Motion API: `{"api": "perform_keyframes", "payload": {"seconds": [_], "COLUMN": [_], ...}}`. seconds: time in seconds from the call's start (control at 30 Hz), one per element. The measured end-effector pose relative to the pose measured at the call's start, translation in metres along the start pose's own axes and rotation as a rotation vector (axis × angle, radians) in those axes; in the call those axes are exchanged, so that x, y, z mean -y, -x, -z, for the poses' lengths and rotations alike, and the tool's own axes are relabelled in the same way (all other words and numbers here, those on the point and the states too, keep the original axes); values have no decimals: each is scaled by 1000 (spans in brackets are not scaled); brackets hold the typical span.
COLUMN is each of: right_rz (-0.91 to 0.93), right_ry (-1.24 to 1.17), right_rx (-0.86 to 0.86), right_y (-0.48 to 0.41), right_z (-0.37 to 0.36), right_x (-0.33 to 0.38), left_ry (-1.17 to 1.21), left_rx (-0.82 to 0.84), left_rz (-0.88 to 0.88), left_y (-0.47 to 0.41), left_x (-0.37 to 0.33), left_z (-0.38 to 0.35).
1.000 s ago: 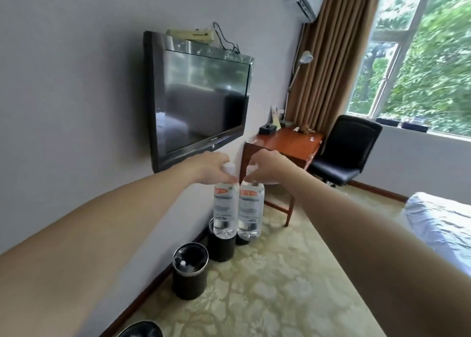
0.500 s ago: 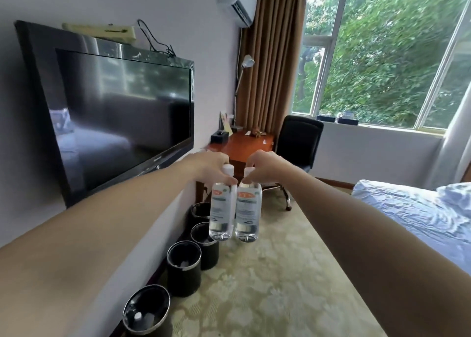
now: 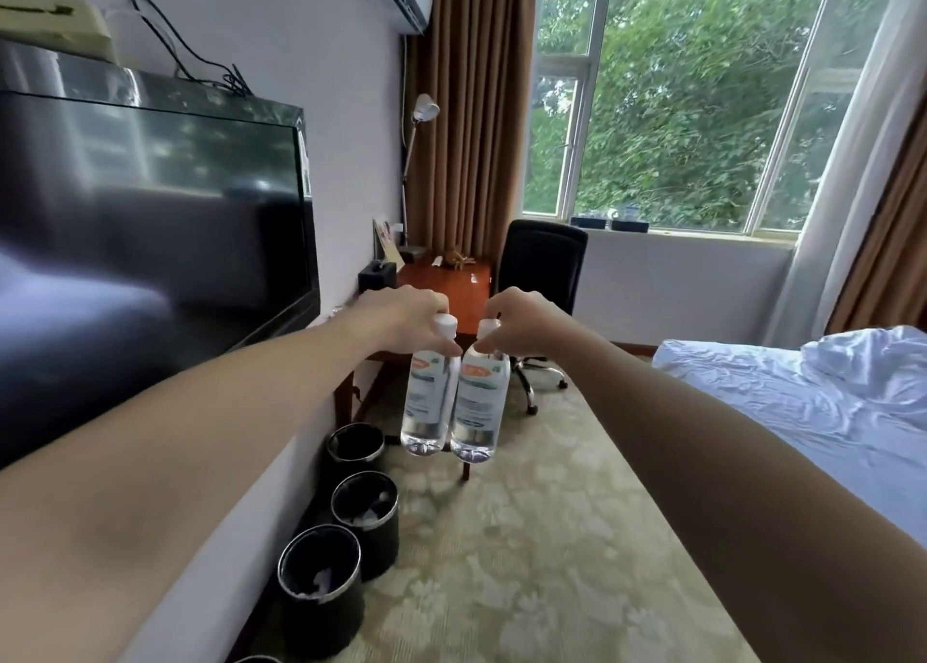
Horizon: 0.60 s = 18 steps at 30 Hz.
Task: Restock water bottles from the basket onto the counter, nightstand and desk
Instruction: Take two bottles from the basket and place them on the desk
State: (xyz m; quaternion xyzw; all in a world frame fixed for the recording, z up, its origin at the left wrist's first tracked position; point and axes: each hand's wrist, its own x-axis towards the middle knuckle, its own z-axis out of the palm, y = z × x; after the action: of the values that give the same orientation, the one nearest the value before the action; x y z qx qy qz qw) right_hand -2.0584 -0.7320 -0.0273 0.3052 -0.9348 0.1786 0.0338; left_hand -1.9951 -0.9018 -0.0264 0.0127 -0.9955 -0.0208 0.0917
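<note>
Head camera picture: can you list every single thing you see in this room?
left water bottle: one, clear, white cap, hanging from left hand
right water bottle: one, clear, white cap, hanging from right hand
desk: one, reddish wood, against wall ahead
chair: one, black, at desk
lamp: one, pale, on desk
TV: one, black, on wall
bins: three in full view, black, along wall
curtain: brown, beside window
bed: one, white sheets, right
carpet: one, beige flowered, underfoot
left hand: one, pinching its bottle's neck
right hand: one, pinching its bottle's neck

Bare left hand (image 3: 404, 318), bare right hand (image 3: 526, 324), 2 bare forearms (image 3: 210, 426).
</note>
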Motion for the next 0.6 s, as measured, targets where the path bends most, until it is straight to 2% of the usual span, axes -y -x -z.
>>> {"api": "perform_keyframes", "payload": {"seconds": [0.37, 0.6], "right_rz": [-20, -9], "right_ry": [41, 65], "right_rx": [1, 0], "right_y": [-126, -215], "right_z": [17, 33], "right_x": [-105, -179], "left_ry": [7, 14], "left_rx": [-16, -44], "left_rz": [-50, -11], "left_y": [-160, -272], "left_x": [-19, -34], "left_z": [-38, -60]}}
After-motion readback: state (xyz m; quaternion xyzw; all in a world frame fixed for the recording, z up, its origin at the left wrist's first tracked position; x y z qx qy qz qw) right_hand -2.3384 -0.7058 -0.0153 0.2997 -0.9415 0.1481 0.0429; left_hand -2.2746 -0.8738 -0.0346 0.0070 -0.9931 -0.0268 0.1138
